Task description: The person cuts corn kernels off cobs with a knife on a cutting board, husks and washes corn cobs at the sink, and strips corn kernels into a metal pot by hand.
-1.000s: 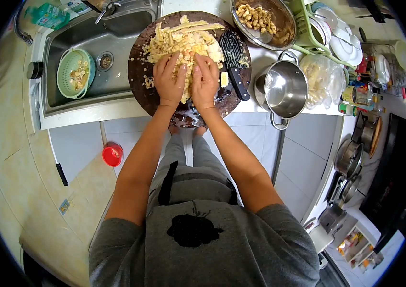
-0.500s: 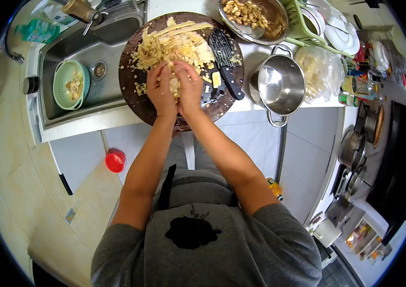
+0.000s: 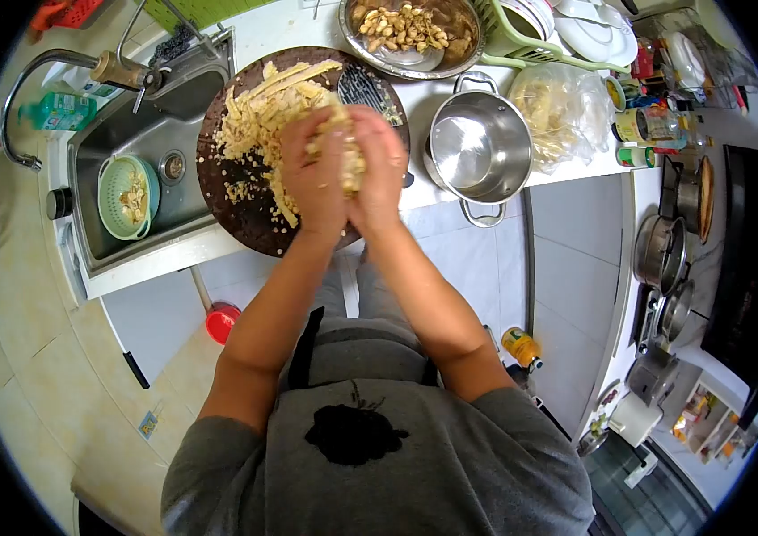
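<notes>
My left hand point(image 3: 315, 192) and my right hand point(image 3: 381, 174) are cupped together around a heap of chopped pale-yellow food point(image 3: 352, 165). They hold it up above the round dark cutting board point(image 3: 218, 201), slightly blurred. More chopped pieces and long strips of the same food point(image 3: 263, 116) lie on the board's left and far side. At the board's upper right rests a dark-bladed knife point(image 3: 361, 87), its handle mostly hidden behind my right hand. Just right of the board stands a two-handled steel pot point(image 3: 486, 134) with nothing visible inside.
Left of the board is a sink point(image 3: 196, 107) holding a green colander point(image 3: 114, 210) with scraps. Behind the pot stand a metal bowl point(image 3: 461, 31) of light-brown pieces and a green dish rack point(image 3: 531, 54). A filled plastic bag point(image 3: 562, 116) sits right of the pot.
My hands have scooped chopped food up off the board and moved slightly right, covering the knife's handle. More bare board shows where they were. The camera view has shifted too.
</notes>
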The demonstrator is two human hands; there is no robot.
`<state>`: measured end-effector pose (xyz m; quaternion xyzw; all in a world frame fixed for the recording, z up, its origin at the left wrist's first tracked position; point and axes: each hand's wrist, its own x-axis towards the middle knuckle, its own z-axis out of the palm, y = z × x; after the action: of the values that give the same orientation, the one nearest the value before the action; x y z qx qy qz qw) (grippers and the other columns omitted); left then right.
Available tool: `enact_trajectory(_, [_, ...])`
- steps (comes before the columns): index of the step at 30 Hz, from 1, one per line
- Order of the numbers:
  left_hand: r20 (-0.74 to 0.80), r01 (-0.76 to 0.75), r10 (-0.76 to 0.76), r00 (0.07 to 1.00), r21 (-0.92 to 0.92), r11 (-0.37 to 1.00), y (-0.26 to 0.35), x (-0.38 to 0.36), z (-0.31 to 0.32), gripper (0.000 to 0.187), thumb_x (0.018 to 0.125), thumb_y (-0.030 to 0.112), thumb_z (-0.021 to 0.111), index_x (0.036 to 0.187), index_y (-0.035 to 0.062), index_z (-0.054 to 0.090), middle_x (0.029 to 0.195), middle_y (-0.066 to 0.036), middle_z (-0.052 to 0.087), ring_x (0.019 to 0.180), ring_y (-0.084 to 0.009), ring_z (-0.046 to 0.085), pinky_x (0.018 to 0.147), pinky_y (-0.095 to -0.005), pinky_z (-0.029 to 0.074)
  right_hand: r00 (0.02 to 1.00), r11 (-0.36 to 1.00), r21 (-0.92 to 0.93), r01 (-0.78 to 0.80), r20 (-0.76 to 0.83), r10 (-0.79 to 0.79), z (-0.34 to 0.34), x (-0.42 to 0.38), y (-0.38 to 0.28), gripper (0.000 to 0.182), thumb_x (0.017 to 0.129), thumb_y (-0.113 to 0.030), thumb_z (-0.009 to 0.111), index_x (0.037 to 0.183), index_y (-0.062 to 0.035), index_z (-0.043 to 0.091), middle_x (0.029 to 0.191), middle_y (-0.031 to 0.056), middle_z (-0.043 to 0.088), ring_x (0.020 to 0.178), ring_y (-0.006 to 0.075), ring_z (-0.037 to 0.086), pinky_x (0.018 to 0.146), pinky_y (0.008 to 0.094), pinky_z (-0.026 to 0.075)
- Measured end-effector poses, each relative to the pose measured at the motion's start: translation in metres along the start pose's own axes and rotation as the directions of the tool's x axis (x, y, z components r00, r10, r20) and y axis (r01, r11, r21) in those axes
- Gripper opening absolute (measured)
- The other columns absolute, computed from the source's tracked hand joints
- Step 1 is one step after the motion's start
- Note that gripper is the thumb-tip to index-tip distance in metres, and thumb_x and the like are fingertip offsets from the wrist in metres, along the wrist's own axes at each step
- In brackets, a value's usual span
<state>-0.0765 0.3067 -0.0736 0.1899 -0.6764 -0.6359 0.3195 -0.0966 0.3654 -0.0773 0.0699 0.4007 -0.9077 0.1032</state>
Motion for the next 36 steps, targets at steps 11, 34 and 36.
enact_trajectory(11, [0.315,0.048,-0.087,0.945,0.129,0.990,-0.041,-0.049,0.168,0.023,0.087,0.019,0.064,0.103,0.0028,0.069,0.104,-0.015,0.064,0.097,-0.0314,0.061,0.089,-0.0383,0.047,0.876,0.783,-0.578,0.229,-0.229,-0.425,-0.141,0.052,-0.095,0.017,0.094,-0.015,0.060,0.101,0.0007,0.064,0.095,0.0063,0.065,0.083,0.0109,0.059,0.073,0.0255,0.049])
enact_trajectory(34, [0.239,-0.321,0.225,0.945,0.813,0.485,-0.133,0.099,-0.081,0.037,0.096,0.040,0.056,0.125,0.0177,0.062,0.133,-0.011,0.055,0.130,-0.0362,0.043,0.105,-0.0618,0.024,0.807,0.391,-0.706,0.590,0.515,-0.288,-0.020,0.052,0.020,0.020,0.090,-0.009,0.060,0.107,-0.0003,0.065,0.105,0.0182,0.064,0.098,0.0354,0.062,0.086,0.0392,0.049])
enact_trajectory(36, [0.275,-0.326,0.176,0.945,0.817,0.475,-0.144,0.096,-0.088,0.041,0.094,0.043,0.057,0.130,0.0249,0.058,0.138,-0.011,0.049,0.136,-0.0380,0.035,0.103,-0.0697,0.016,0.767,0.256,-0.725,0.639,0.576,-0.283,-0.014,0.065,0.051,0.027,0.093,-0.010,0.056,0.118,-0.0040,0.063,0.119,0.0206,0.060,0.110,0.0371,0.057,0.095,0.0414,0.044])
